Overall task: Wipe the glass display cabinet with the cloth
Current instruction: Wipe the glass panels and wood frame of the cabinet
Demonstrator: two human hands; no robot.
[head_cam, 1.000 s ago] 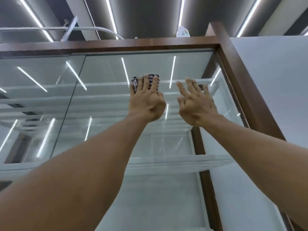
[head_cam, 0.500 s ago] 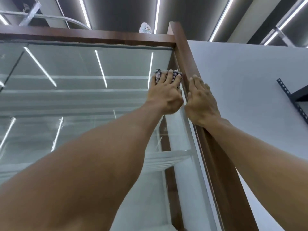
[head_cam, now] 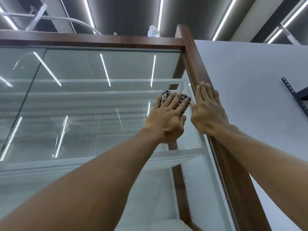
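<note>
Head cam is tilted way up at the glass display cabinet. The left hand is flat, fingers straight and a bit spread, pressing the checked cloth against the front glass. The cloth is bunched under the fingers, so I only get its top edge and bits showing between them. It sits in the right-hand part of the pane, just beside the glass's right edge, with a thin strip of bare glass left before the frame.

The right hand isn't gripping anything either. Its palm is laid flat on the brown wooden post at the cabinet's right corner, fingers straight and pointing up along it, thumb lying about where wood meets glass. The hands are just beside each other, not touching.

Room-wise, going right is basically used up, since the post is the stop. Above the cloth there's a fair stretch of glass before the wooden top rail. Left is wide open pane as far as a dark vertical seam. Below is open glass too, though the left forearm hides part of it.

Other stuff: a plastic bottle stands on the top rail near the corner, and white shelves show behind the glass. A black perforated bracket on the white wall sits well apart from the right hand.
</note>
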